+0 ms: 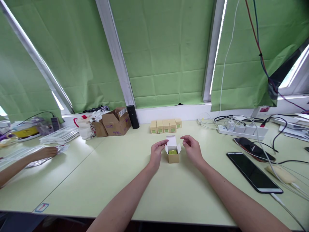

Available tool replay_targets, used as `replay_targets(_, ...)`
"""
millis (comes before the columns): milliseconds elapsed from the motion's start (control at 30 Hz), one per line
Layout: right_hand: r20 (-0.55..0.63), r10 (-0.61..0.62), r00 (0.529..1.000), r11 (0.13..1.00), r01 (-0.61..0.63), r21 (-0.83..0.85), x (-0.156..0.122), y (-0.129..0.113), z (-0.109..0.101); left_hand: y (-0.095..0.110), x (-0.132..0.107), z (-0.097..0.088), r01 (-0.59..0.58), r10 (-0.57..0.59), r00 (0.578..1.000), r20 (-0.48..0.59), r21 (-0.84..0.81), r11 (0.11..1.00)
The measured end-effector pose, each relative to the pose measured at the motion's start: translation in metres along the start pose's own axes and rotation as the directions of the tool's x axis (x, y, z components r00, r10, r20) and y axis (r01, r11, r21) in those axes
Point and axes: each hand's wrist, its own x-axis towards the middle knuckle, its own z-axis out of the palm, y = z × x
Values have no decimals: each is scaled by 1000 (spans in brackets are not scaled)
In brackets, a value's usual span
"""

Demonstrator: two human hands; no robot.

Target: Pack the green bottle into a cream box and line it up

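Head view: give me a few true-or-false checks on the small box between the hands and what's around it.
1. The small box between the hands has its top flaps open. True.
2. A green item sits inside it. True.
3. The right hand grips a pair of scissors. False: it is empty, just right of the box.
4. The row of closed boxes behind it holds two boxes. False: it holds five, side by side.
5. The left hand is at the box's left side, fingertips by a flap. True.
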Motion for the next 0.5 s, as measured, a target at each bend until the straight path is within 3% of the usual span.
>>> replay_targets(500,50,141,989,987,-144,67,5,9,3,-3,0,0,-31,30,999,35,17,999)
